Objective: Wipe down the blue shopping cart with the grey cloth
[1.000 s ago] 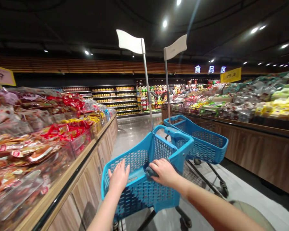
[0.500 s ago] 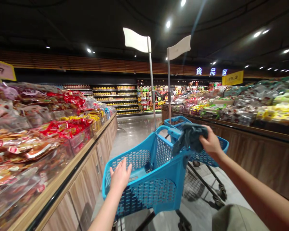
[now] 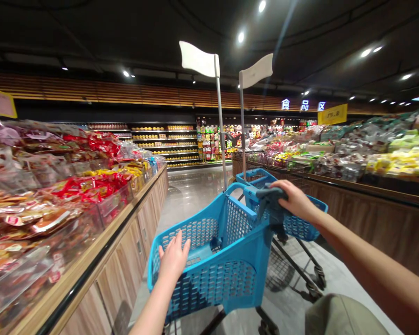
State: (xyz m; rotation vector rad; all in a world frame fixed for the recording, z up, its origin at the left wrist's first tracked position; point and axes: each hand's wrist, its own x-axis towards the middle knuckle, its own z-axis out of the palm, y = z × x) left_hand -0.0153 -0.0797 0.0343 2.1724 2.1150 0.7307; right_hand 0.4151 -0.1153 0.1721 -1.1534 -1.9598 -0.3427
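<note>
A blue plastic shopping cart (image 3: 226, 284) with perforated walls stands before me. At its near left rim my left hand (image 3: 174, 256) has its fingers spread, holding nothing; whether it touches the rim I cannot tell. A dark grey-blue cloth (image 3: 268, 201) lies over the upper right corner of the cart. My right hand (image 3: 293, 197) grips this cloth and presses it down there, hiding part of the rim. White flags (image 3: 200, 59) on grey poles rise above the carts.
A second blue cart (image 3: 302, 225) stands just behind on the right. Along the left runs a wooden counter (image 3: 125, 260) heaped with packaged food. Another stocked counter (image 3: 363, 214) is on the right. Shelves (image 3: 164, 144) line the far wall, beyond a shiny grey floor (image 3: 192, 179).
My right hand and the cloth have moved slightly left and down onto the cart's corner; the cloth looks flatter. My left hand has stayed nearly where it was.
</note>
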